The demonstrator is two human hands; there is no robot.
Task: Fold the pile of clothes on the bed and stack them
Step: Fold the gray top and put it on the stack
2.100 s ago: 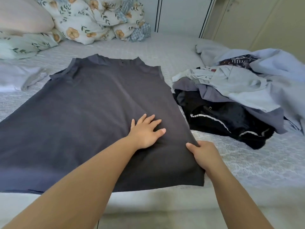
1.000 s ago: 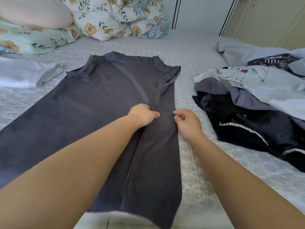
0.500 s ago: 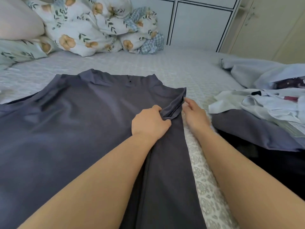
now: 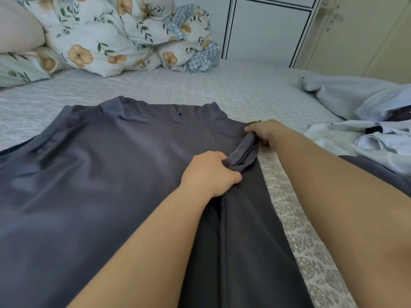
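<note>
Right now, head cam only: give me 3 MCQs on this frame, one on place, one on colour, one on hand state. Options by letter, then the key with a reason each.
1. Where does the pile of unfolded clothes lie relative to the spread garment?
A. On the person's right
B. On the person's left
C. On top of it

2. What colour is the sleeveless garment spread on the bed?
A. White
B. Dark grey
C. Red

3. What is the left hand doing?
A. Lying flat on the bedspread
B. Raised off the bed, holding nothing
C. Gripping the garment's folded-in edge

Key:
1 A: the pale clothes lie past the right hand, at the frame's right side.
2 B: the fabric is dark grey all over.
3 C: its fingers curl round the bunched fold by the armhole.
</note>
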